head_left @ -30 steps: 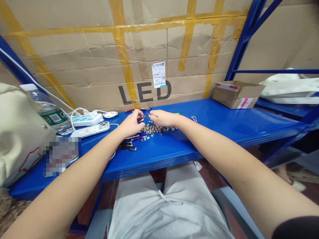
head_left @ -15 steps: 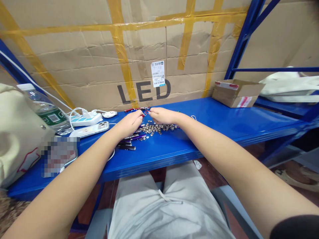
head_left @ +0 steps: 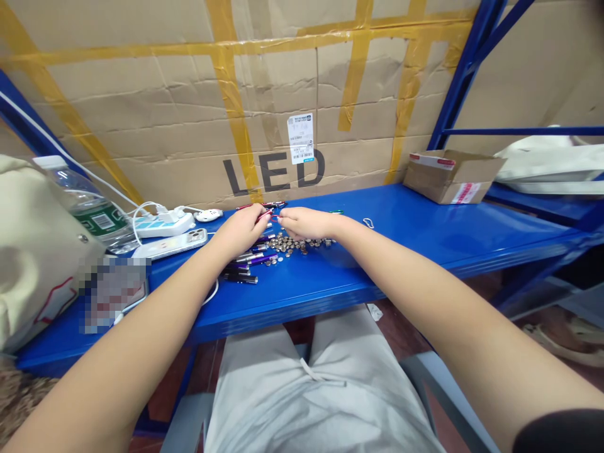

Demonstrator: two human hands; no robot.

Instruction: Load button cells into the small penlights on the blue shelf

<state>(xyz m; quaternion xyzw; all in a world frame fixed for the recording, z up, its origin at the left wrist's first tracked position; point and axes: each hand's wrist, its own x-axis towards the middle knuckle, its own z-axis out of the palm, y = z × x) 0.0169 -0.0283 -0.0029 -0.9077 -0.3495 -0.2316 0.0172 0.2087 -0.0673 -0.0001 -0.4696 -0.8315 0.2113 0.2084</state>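
Two bare hands work close together above the blue steel shelf: the left hand pinches a small red piece, the right hand curls half-closed beside it, its hold unclear, and one slip could scatter the loose button cells below.

Fig. Surface finishes around a blue painted steel shelf, glossy and smooth.

Button cells showed bright polished metal; pen-shaped tubes had a shiny metallic coating. The power strip was smooth glossy white plastic, the water bottle clear plastic. The carton wall was matt, creased corrugated cardboard under shiny packing tape; the trousers were matt cloth.
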